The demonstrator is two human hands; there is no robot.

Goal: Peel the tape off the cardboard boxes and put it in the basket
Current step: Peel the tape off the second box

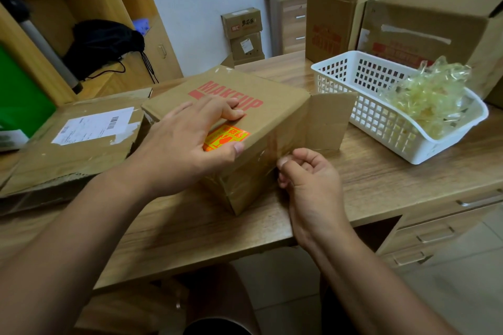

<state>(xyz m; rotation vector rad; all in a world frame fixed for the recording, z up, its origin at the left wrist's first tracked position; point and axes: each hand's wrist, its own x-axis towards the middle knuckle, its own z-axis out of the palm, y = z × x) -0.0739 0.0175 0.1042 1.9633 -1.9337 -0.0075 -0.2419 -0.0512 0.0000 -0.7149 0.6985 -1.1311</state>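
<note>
Midway: 1 box [272, 106] under way, more tape left to peel
Basket [340, 71] holds a peeled wad [427, 95]; left hand [187, 141] presses flat on the box, right hand [307, 174] pinches its tape [272, 144]

The box [245, 128] sits on the desk [381, 179], basket [381, 117] to its right holding tape [427, 98].
</note>
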